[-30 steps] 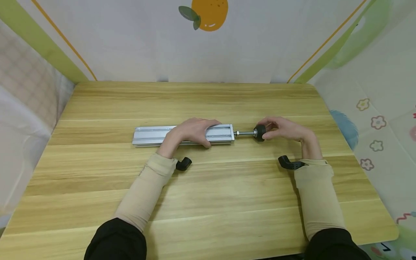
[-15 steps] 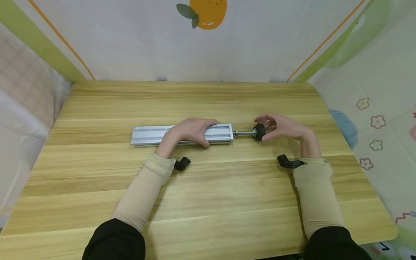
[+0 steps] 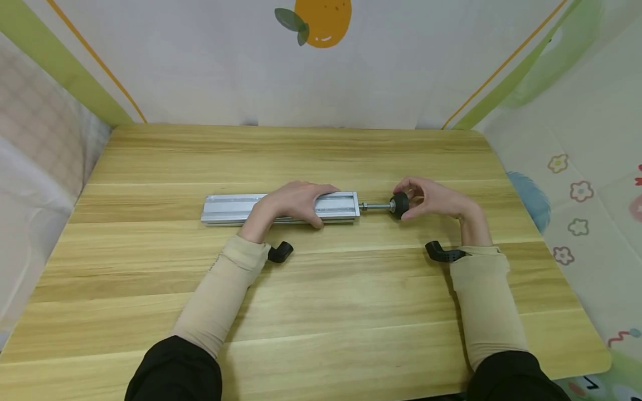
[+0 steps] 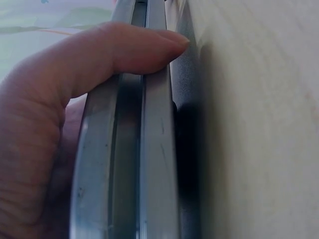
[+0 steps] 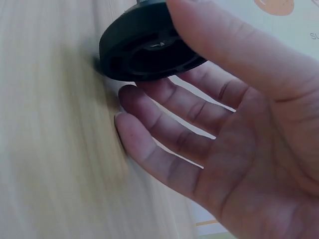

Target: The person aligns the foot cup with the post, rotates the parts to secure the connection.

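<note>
Wood counter [image 3: 351,312]: metal profile [image 3: 230,209] likely stiff, heavyish, best held crosswise; left grip [image 3: 291,201] clamps it, right grip [image 3: 435,198] pinches black foot [image 3: 400,206].

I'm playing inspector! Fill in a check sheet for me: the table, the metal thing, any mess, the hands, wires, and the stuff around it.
Surface: table with a light wood-grain top.
Job's things: silver metal rail; a thin rod sticks out of its right end, with a round black foot at the tip.
Clutter: nothing seen.
Hands: left hand grips the rail, thumb on the near side; right hand holds the black foot by its edge.
Cables: nothing seen.
Surroundings: white backdrop behind, with an orange fruit print; flower prints at the right.
</note>
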`<state>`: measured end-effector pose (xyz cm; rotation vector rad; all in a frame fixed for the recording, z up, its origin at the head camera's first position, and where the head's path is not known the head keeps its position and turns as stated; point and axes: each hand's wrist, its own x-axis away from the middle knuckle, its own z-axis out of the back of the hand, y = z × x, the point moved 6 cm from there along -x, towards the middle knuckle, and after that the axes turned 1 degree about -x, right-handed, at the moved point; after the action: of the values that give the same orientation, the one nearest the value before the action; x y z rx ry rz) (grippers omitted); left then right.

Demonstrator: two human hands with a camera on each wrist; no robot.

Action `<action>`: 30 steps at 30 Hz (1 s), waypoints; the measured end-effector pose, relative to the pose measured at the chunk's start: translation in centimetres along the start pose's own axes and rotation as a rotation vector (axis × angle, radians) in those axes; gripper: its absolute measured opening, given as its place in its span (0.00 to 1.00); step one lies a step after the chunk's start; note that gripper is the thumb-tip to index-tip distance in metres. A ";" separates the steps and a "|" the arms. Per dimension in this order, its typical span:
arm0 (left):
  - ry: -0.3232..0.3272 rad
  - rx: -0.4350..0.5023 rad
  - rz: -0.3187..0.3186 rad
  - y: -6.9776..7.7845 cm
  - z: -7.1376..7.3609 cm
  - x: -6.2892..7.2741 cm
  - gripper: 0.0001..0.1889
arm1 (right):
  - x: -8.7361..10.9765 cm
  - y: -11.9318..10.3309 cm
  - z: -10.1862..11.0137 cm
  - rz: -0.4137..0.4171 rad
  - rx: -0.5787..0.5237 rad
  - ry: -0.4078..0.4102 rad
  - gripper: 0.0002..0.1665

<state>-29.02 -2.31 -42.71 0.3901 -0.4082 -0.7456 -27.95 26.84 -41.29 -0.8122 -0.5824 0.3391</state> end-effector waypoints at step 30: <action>-0.015 0.038 0.004 -0.5 0.2 -0.5 0.47 | 0.6 0.4 0.1 0.010 0.089 -0.073 0.32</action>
<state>-29.71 -2.36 -42.87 0.4198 -0.4378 -0.7384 -27.56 27.45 -41.38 -0.7194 -0.6271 0.4022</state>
